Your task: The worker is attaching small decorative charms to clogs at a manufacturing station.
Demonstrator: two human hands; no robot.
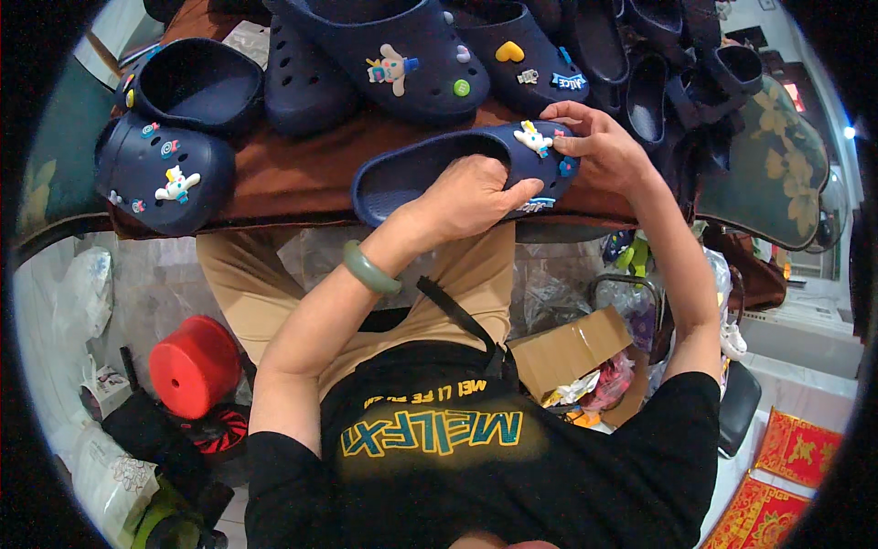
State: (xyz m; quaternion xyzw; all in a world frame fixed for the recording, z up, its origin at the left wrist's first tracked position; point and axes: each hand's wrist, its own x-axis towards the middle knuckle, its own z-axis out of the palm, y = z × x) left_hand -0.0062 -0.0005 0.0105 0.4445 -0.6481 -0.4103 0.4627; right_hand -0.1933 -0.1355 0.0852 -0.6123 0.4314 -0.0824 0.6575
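A navy clog (pixel 393 169) lies on the brown cloth at the table's near edge, its toe to the right. My left hand (pixel 471 197), with a green bangle on the wrist, has its curled fingers inside the clog's opening and its thumb over the near side. At the toe, my right hand (pixel 604 146) holds the clog's front, thumb near the charms and index finger on the far side. A white cartoon charm (pixel 533 139) and small pink and blue charms sit on the upper. The left fingertips are hidden inside the shoe.
Decorated navy clogs (pixel 169 178) stand at the left, with a larger charm-covered clog (pixel 393 69) behind mine. Several dark shoes (pixel 645 101) crowd the far right. Below are a red stool (pixel 194 366) and an open cardboard box (pixel 572 352) with packaging in it.
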